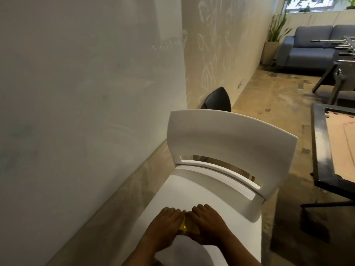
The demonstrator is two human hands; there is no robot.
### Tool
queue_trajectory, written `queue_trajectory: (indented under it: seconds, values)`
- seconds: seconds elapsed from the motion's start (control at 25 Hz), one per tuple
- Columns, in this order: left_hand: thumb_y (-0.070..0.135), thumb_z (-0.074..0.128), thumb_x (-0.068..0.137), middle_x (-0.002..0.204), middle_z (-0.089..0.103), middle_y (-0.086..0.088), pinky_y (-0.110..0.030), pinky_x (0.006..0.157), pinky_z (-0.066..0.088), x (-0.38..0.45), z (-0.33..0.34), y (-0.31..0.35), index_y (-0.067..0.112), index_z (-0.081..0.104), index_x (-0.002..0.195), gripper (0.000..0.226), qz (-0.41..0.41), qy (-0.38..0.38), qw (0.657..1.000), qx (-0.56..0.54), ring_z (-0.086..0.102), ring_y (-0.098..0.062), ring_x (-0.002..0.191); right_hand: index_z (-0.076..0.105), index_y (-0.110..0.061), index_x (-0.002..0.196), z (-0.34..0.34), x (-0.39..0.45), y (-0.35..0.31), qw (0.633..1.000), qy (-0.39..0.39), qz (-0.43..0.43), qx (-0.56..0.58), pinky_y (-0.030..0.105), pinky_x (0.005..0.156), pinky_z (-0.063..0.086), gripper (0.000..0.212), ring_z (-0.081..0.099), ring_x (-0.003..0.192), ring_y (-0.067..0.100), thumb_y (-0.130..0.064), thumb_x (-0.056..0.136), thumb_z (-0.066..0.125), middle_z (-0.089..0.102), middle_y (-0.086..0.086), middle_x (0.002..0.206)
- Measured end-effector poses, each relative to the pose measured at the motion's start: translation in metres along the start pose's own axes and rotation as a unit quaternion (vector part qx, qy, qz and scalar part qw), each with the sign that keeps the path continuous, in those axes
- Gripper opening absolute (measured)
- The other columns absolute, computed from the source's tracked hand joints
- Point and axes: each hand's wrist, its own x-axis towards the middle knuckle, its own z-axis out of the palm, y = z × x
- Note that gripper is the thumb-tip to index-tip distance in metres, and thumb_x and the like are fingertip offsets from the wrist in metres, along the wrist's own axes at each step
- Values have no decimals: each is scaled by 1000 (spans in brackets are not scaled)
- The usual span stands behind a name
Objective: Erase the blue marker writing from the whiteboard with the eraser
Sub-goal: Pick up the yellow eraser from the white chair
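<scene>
Head view. White chair (221, 146): moulded plastic, seat toward the camera, curved backrest at its far end with a slot beneath it; taken here as the landmark. Left hand (165, 220): palm down on the near part of the chair seat, fingers stretched forward and laid flat, grip neither curled nor clenched. Right hand (208, 220): palm down just beside the left on the same seat, fingers likewise flat. Yellow object (185, 226): pressed between the two hands and the seat, only a small glossy patch showing in the gap between them; probably the eraser, though too much is covered to be sure. Neither hand's grip can be seen to wrap around it; both lie over it. White cloth (184, 248): lying on the seat nearer the camera than the hands, partly under the wrists. Whiteboard (86, 83): large pale panel to the left of the chair, running along the wall, its face showing faint grey-blue smudges toward its left side and no legible writing. Black chair (217, 100): beyond the white chair's backrest, against the wall. Dark-framed surface (320, 143): right of the chair, brown inlaid top. Blue sofa (311, 47): far beyond the chair, potted plant (272, 35) beside it.
</scene>
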Motion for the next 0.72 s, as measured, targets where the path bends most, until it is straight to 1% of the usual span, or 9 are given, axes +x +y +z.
queue_trajectory:
  seconds: [0.08, 0.12, 0.2, 0.24, 0.32, 0.36, 0.48, 0.6, 0.72]
  values:
    - [58, 82, 84, 112, 76, 6, -24, 87, 61, -19, -28, -12, 17, 76, 135, 66, -2, 73, 996, 58, 72, -10, 94, 64, -28, 119, -17, 21, -17, 999, 21, -32, -4, 19, 67, 51, 64, 62, 77, 7, -79, 82, 66, 67, -12, 98]
    - [54, 72, 93, 113, 75, 3, -26, 87, 61, -9, -36, -13, 14, 73, 139, 61, 8, 106, 991, 79, 71, -12, 95, 60, -28, 122, -23, 23, -11, 999, 24, -18, 10, 18, 69, 52, 66, 64, 80, 7, -78, 80, 69, 69, -11, 102]
    - [50, 51, 104, 116, 74, 0, -28, 86, 60, -34, -65, -26, 9, 69, 145, 60, -16, 139, 982, 127, 70, -15, 95, 54, -28, 125, -42, 48, -39, 998, 32, -29, 53, 19, 72, 52, 66, 67, 83, 12, -74, 82, 71, 70, -8, 108]
    - [50, 46, 106, 117, 75, -1, -29, 86, 60, -61, -83, -36, 8, 67, 147, 62, -47, 150, 977, 142, 70, -16, 95, 53, -27, 125, -52, 66, -65, 996, 29, -57, 65, 18, 73, 50, 64, 68, 83, 13, -72, 83, 72, 70, -7, 107]
    - [54, 44, 106, 117, 76, -1, -29, 85, 60, -105, -115, -53, 8, 66, 149, 66, -81, 161, 965, 189, 71, -18, 94, 52, -26, 121, -67, 98, -107, 990, 46, -119, 64, 15, 73, 44, 58, 68, 78, 13, -67, 86, 74, 71, -7, 101]
    - [58, 44, 105, 118, 76, -2, -30, 87, 61, -121, -128, -62, 9, 65, 149, 69, -91, 166, 958, 218, 72, -19, 96, 53, -25, 116, -75, 109, -124, 986, 57, -143, 70, 15, 72, 45, 54, 68, 75, 14, -66, 87, 73, 71, -7, 97]
    - [67, 41, 103, 128, 75, -7, -33, 95, 61, -181, -180, -83, 7, 64, 150, 80, -149, 167, 939, 261, 74, -22, 108, 60, -18, 106, -103, 148, -186, 968, 113, -215, 67, 25, 68, 55, 52, 67, 69, 17, -69, 93, 59, 69, -5, 88]
    - [72, 48, 99, 141, 71, -10, -35, 102, 59, -224, -227, -100, 5, 62, 151, 86, -197, 174, 920, 290, 71, -26, 124, 63, -18, 120, -132, 183, -233, 946, 147, -284, 50, 30, 71, 59, 57, 70, 77, 16, -69, 96, 52, 72, -6, 97]
    - [75, 53, 97, 151, 65, -13, -40, 109, 57, -270, -282, -115, 4, 57, 155, 91, -223, 179, 903, 321, 65, -29, 136, 59, -13, 136, -164, 219, -281, 903, 228, -362, 25, 32, 63, 58, 63, 70, 74, 18, -64, 100, 52, 72, -3, 97]
